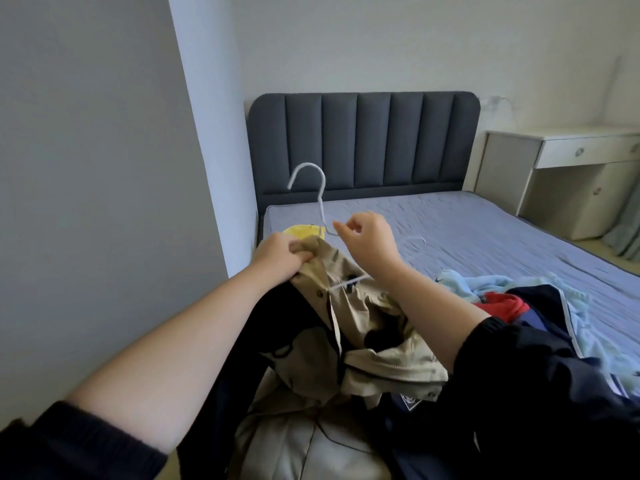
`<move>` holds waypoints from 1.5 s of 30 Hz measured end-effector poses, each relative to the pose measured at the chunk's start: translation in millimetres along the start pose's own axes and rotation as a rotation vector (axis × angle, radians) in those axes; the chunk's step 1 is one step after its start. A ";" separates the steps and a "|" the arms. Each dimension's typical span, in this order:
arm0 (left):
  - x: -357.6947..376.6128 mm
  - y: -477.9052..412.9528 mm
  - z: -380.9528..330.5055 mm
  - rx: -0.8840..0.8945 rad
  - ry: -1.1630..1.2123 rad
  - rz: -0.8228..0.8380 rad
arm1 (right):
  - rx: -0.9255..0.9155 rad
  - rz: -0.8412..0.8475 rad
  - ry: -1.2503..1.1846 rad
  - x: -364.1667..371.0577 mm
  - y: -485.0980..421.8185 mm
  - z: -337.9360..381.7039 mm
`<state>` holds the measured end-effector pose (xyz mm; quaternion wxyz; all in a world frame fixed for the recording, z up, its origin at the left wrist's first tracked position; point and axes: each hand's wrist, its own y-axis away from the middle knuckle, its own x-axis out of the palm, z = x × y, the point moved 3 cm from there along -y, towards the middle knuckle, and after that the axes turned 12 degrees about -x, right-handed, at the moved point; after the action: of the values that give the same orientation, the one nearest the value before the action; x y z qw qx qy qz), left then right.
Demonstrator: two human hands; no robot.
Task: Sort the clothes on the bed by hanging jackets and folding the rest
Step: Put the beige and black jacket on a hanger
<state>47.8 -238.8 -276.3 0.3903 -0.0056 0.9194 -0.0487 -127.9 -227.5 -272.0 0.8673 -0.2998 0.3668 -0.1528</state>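
A beige jacket (367,327) with dark lining hangs in front of me over the bed's near end. My left hand (280,258) grips its collar. My right hand (369,237) pinches the neck of a white wire hanger (320,199), whose hook points up and whose arm runs inside the jacket. A pile of clothes lies at the right: a light blue garment (491,285), a red piece (502,303) and a dark navy jacket (540,306). A yellow item (304,232) peeks out behind my left hand.
The bed (485,233) has a lilac sheet and a dark grey padded headboard (363,143). A grey wall (104,168) stands close on the left. A white desk with drawers (571,168) sits right of the bed. Another white hanger (414,242) lies on the sheet.
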 end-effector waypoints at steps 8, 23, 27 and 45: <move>-7.6 -10.1 1.4 0.025 0.162 -0.152 | 0.356 0.017 0.466 -1.5 69.2 -114.5; 13.1 -7.6 85.2 0.047 -0.229 0.071 | 0.523 0.428 0.307 -27.8 26.3 -125.9; 14.7 -12.7 90.9 -0.025 -0.240 -0.047 | 0.520 0.366 0.193 -25.9 30.2 -129.5; 27.7 -1.8 93.2 0.079 -0.469 -0.408 | 0.689 0.209 0.011 -18.0 20.2 -119.7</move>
<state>95.5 -249.9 -360.4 0.5739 -0.1861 0.7814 -0.1592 -226.4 -252.0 -340.9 0.9264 0.0503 0.3272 -0.1795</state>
